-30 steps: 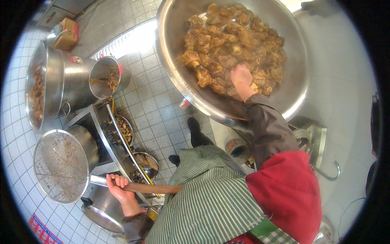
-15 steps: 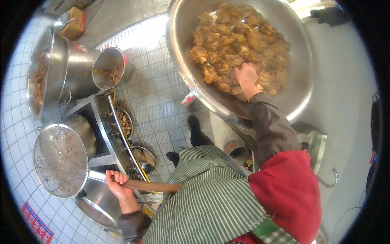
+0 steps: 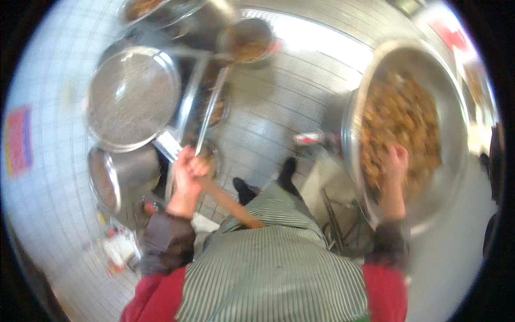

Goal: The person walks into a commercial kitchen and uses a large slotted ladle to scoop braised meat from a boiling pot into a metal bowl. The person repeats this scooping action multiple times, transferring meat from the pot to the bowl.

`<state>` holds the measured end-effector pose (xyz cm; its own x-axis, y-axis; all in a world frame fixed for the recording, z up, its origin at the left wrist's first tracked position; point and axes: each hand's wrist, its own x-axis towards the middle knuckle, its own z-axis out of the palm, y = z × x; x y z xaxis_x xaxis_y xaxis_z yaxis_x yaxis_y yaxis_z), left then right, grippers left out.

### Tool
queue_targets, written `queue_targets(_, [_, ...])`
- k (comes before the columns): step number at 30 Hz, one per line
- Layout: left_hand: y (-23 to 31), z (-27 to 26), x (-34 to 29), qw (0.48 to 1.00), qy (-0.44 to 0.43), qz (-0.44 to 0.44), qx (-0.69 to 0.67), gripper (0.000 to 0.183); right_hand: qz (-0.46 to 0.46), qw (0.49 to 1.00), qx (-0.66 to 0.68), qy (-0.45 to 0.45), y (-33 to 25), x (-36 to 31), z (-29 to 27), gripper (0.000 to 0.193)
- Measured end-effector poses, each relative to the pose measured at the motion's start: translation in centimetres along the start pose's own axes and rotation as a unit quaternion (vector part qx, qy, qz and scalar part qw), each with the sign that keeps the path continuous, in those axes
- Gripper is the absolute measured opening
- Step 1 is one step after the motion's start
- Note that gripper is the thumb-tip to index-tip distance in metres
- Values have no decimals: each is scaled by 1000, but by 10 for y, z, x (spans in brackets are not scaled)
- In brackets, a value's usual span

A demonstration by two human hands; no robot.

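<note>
My left hand (image 3: 189, 169) is closed around the handle of a large round mesh strainer (image 3: 131, 99). The strainer's brown wooden handle (image 3: 230, 204) slants back to my waist, its end against my striped apron (image 3: 273, 268). On the right, a wide steel basin (image 3: 451, 177) holds a heap of brown meat pieces (image 3: 405, 107), some with bone showing in the earlier frame. My right hand (image 3: 396, 161) is down at the heap with its fingers curled in. Blur hides whether a piece is in that hand.
Below the strainer stands a steel pot (image 3: 129, 174). Beyond it are a smaller pot with brown contents (image 3: 249, 43) and a larger steel pot (image 3: 209, 24). A metal bar (image 3: 214, 104) edges the stove. Grey tiled floor (image 3: 257, 118) lies between stove and basin.
My view has swung left, so the basin sits farther right and the pots higher in the picture. My left hand keeps hold of the strainer; my right hand stays at the meat.
</note>
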<state>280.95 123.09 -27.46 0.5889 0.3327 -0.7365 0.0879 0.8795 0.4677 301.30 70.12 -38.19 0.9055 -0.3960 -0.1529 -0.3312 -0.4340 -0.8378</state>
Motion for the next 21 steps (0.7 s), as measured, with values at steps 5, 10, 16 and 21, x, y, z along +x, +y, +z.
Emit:
queue_targets(5, [-49, 32, 48, 995, -75, -41, -51, 27, 83, 934, 222, -267, -123, -80, 60, 16])
queue_targets(10, [-76, 28, 30, 988, -89, -100, -75, 25, -12, 872, 209, -442, -216, -162, 197, 25])
queue_targets(16, [-41, -16, 22, 985, -116, -90, -92, 25, -89, 857, 116, -494, -277, -267, 349, 45])
queue_targets(21, [16, -80, -9, 977, -125, -48, -166, 25, -119, 830, 158, -521, -268, -350, 358, 53])
